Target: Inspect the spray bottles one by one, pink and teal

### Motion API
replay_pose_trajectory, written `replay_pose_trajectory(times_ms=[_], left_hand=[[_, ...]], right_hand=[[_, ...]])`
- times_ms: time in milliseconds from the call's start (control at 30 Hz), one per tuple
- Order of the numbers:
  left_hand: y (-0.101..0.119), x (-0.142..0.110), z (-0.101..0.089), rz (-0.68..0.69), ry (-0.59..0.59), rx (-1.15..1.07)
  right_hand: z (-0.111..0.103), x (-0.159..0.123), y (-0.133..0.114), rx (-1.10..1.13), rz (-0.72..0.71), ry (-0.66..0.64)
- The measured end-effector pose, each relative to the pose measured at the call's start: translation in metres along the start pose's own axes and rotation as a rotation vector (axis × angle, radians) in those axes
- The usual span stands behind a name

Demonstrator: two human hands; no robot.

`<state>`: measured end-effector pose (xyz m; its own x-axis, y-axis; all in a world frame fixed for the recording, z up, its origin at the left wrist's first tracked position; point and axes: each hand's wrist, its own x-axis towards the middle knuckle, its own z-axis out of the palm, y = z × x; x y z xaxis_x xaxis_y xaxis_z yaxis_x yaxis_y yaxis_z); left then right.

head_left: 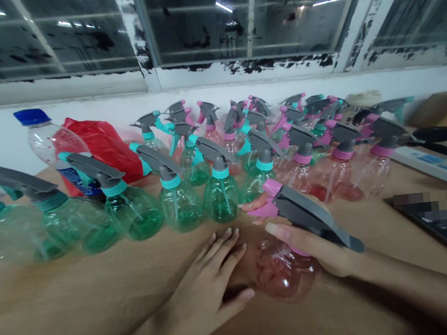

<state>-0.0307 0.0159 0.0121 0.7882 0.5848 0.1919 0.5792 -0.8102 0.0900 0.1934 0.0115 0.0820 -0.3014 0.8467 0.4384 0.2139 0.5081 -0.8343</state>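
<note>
A pink spray bottle (286, 270) with a grey and pink trigger head stands tilted on the table, close in front of me. Around its neck, just under the trigger head, my right hand (306, 236) is closed. My left hand (214, 275) lies on the tabletop to the left of that bottle, fingers stretched out and holding nothing. Just beyond both hands runs a row of spray bottles, with a green one (222, 197) nearest my left fingertips. Pink ones, such as this bottle (343, 168), continue the row to the right.
More spray bottles crowd behind the front row. A clear bottle with a blue cap (32, 117) and a red plastic bag (103, 145) stand at the back left. To the right are a dark phone-like slab (441, 230) and a white power strip (434, 164). Windows rise behind the table.
</note>
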Motion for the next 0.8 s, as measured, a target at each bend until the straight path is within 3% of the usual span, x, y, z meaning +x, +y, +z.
replay_pose_trajectory(times_ms=[800], left_hand=[[-0.0007,0.0017,-0.0015,-0.002,-0.019,-0.005]], right_hand=[[-0.0012,-0.0009,0.0018,-0.006,-0.034,-0.006]])
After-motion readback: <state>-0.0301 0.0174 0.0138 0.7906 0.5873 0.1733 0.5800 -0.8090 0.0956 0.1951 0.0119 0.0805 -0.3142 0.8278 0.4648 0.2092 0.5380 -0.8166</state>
